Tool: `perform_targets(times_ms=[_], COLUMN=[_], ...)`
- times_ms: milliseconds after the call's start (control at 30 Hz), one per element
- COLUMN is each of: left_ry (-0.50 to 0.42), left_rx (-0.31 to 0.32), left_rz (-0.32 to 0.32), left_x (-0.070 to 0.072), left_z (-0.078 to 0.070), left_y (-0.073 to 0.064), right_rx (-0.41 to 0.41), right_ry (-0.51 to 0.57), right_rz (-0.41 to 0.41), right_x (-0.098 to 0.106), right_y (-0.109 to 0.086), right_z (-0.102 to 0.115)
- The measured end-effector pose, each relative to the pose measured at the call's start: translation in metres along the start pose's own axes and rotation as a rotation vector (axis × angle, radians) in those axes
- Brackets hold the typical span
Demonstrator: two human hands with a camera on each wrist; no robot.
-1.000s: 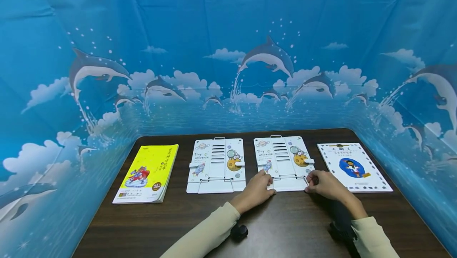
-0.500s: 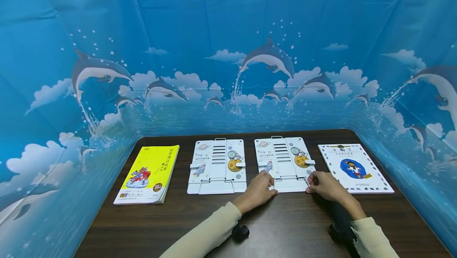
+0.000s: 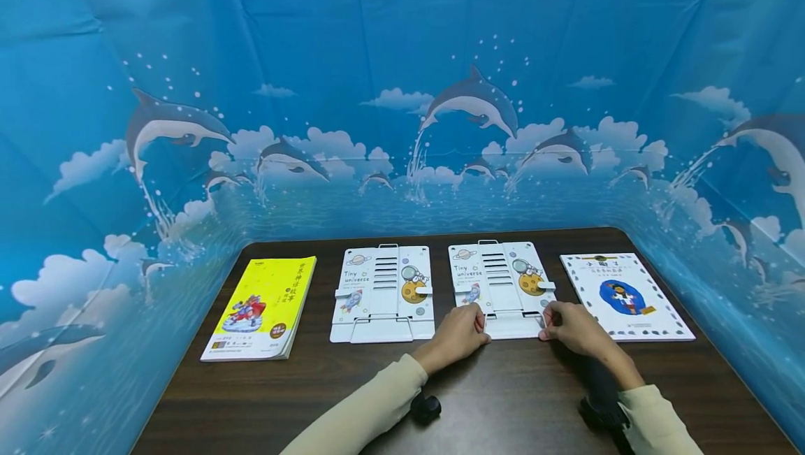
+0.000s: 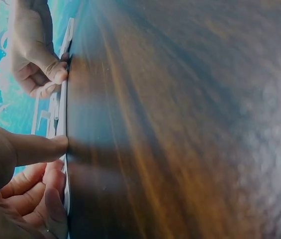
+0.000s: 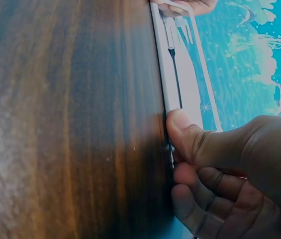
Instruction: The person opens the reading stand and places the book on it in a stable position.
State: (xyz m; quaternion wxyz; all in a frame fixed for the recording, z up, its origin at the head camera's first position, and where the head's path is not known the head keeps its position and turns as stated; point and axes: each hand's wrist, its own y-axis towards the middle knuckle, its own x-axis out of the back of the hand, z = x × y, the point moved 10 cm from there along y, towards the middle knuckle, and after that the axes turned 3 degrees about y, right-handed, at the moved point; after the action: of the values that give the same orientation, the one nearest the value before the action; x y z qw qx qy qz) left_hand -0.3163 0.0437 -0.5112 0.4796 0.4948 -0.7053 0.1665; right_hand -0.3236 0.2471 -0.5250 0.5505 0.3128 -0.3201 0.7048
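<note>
A white book stand (image 3: 501, 279) printed with a planet and an astronaut lies flat on the table. My left hand (image 3: 458, 333) is at its near left corner; in the left wrist view that thumb (image 4: 41, 148) presses the edge, with curled fingers below it. At the near right corner, my right hand (image 3: 575, 329) pinches the edge between thumb (image 5: 185, 132) and fingers. A thin wire holder (image 5: 206, 74) stands out from the plate in the right wrist view. The fingers partly hide both corners.
A matching white book stand (image 3: 382, 284) lies to the left. Beyond it is a thick yellow book (image 3: 260, 308). A white book with a blue oval picture (image 3: 622, 298) lies on the right. A dolphin-print curtain (image 3: 402, 126) surrounds the dark wooden table (image 3: 302, 399).
The fingers of my left hand have drawn in slightly at the corner. My right hand stays at its corner, and the book stand shows no clear movement.
</note>
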Motion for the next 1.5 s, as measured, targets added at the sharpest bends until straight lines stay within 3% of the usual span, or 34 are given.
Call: perform_targets(times_ms=[133, 533, 700, 867, 1033, 1200, 1333, 1500], left_ry=[-0.047, -0.083, -0.118, -0.136, -0.140, -0.164, -0.166, -0.170], left_rx=[0.050, 0.046, 0.067, 0.072, 0.107, 0.184, 0.236, 0.333], left_rz=[0.024, 0.011, 0.041, 0.041, -0.053, -0.100, -0.063, 0.049], left_x=[0.003, 0.004, 0.004, 0.023, 0.050, 0.063, 0.060, 0.043], left_z=[-0.001, -0.001, 0.001, 0.003, 0.017, 0.035, 0.044, 0.054], left_y=[-0.001, 0.000, 0.000, 0.009, 0.026, 0.040, 0.046, 0.047], right_rx=[-0.003, 0.008, 0.012, 0.023, 0.006, -0.035, -0.096, -0.150], right_ry=[-0.021, -0.018, 0.040, 0.152, 0.111, 0.078, 0.050, 0.048], right_rz=[-0.005, -0.012, 0.063, 0.138, 0.019, -0.113, -0.162, -0.105], right_x=[-0.001, -0.001, 0.002, 0.018, 0.048, 0.064, 0.064, 0.048], right_y=[0.000, -0.001, 0.000, 0.001, 0.017, 0.034, 0.044, 0.056], right_z=[0.001, 0.003, 0.004, 0.008, 0.009, 0.003, -0.007, -0.019])
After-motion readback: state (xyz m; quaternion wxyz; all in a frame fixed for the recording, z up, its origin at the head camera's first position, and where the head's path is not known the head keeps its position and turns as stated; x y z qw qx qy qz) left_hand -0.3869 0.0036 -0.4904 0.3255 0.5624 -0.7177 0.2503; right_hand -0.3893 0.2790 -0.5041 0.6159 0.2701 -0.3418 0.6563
